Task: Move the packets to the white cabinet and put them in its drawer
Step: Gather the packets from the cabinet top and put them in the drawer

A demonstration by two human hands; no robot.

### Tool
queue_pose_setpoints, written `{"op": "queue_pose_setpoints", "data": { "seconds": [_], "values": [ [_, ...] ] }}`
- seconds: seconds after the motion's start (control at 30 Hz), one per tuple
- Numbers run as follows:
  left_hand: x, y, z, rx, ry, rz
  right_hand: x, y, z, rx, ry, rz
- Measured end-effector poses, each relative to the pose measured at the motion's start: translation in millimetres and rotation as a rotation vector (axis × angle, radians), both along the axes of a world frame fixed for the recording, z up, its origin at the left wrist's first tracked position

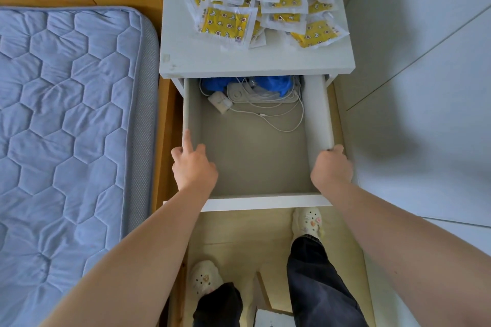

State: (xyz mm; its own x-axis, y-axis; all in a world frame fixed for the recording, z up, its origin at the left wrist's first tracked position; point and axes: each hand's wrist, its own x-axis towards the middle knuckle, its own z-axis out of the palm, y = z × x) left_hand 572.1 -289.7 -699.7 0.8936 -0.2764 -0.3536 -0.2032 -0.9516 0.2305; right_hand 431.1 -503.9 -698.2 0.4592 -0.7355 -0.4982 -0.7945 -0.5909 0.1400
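Gripping the open drawer (265, 201) by its sides with left hand (194, 164) and right hand (330, 167), leaving the packets (225, 22) heaped atop the white cabinet (239, 62).

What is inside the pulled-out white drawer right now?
The white drawer holds, at its back, a white power strip, a small white adapter, thin white cables and something blue and crumpled. Its front floor is bare. The white cabinet top, bearing the yellow packets, hides the rear.
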Motion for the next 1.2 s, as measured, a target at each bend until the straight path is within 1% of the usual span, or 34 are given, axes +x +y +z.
{"op": "queue_pose_setpoints", "data": {
  "seconds": [0.1,0.2,0.33,0.4,0.5,0.6,0.7,0.77,0.87,0.97,1.1,1.2],
  "values": [
    [-5.0,3.4,0.9,0.0,-0.007,0.017,-4.7,-0.7,-0.8,-0.028,0.045,0.024],
    [-10.2,2.8,1.1,0.013,-0.002,0.028,-5.3,1.8,1.3,-0.032,0.016,-0.003],
    [-12.4,-2.2,5.1,-0.069,0.073,0.143,6.6,7.7,6.0,0.085,-0.178,-0.229],
    [-7.0,1.2,6.1,-0.064,0.102,0.185,9.8,6.6,8.7,0.106,-0.211,-0.297],
    [-1.9,7.9,8.2,-0.054,0.126,0.23,8.3,2.2,9.5,0.088,-0.218,-0.287],
    [-3.4,9.6,9.8,-0.055,0.128,0.23,8.6,-1.1,9.4,0.102,-0.21,-0.275],
    [-2.4,6.5,12.8,-0.013,0.106,0.218,14.3,-2.3,14.7,0.108,-0.193,-0.307],
    [0.7,-0.9,17.1,-0.001,0.059,0.158,21.5,-2.1,22.7,0.016,-0.219,-0.261],
    [10.5,-20.8,28.2,-0.063,-0.028,-0.015,38.3,-3.2,37.4,-0.122,-0.416,-0.037],
    [30.0,-48.1,44.6,-0.175,-0.11,-0.148,62.5,-10.3,49.7,-0.154,-0.578,0.147],
    [60.6,-86.6,57.8,-0.257,-0.247,-0.302,95.0,-28.7,55.1,-0.145,-0.717,0.234],
    [83.7,-106.5,56.1,-0.369,-0.336,-0.341,120.7,-40.0,50.9,-0.16,-0.815,0.24]
  ]
}}
